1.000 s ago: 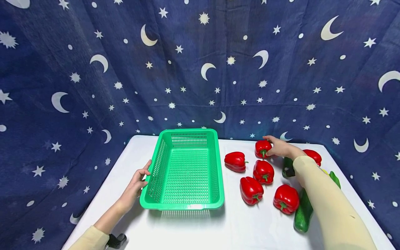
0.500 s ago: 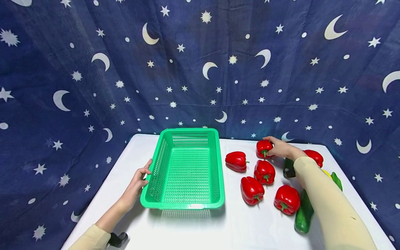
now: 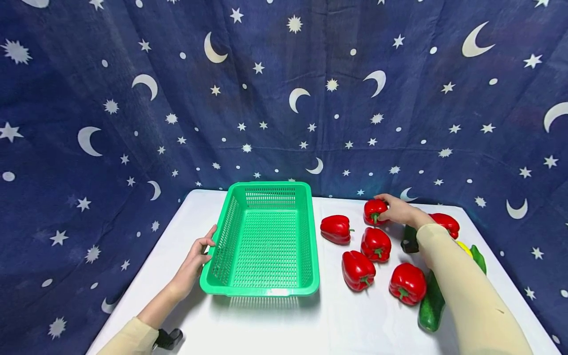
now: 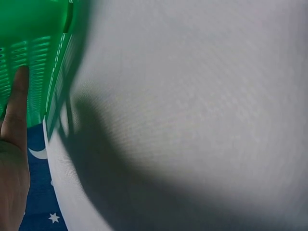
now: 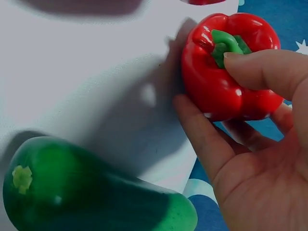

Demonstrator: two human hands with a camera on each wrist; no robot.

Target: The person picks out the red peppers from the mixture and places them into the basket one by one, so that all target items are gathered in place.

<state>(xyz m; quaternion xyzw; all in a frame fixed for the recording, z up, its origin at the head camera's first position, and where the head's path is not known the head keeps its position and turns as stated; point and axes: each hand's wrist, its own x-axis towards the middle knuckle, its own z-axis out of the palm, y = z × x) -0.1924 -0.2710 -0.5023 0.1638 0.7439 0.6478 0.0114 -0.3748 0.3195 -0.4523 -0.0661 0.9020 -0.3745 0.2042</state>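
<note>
At the far side of the table, my right hand (image 3: 396,209) holds a red bell pepper (image 3: 372,213). In the right wrist view, the thumb presses beside the green stem of this pepper (image 5: 207,72), and the fingers reach around its underside and side. My left hand (image 3: 191,266) rests against the left side of a green plastic basket (image 3: 315,266), fingertips at the rim. The left wrist view has one straight finger (image 4: 17,106) lying along the slotted basket wall (image 4: 38,53). Nothing lies in the basket.
More red peppers lie right of the basket, including one near its rim (image 3: 336,229) and one toward the front (image 3: 407,283). A large zucchini (image 3: 430,305) lies partly under the right sleeve (image 3: 475,291). Another dark green vegetable (image 3: 409,239) sits by the right wrist. A starry curtain (image 3: 266,98) hangs behind the table.
The head view has shifted slightly. Both hands stay in place, the right one at the far pepper and the left one at the basket's side.
</note>
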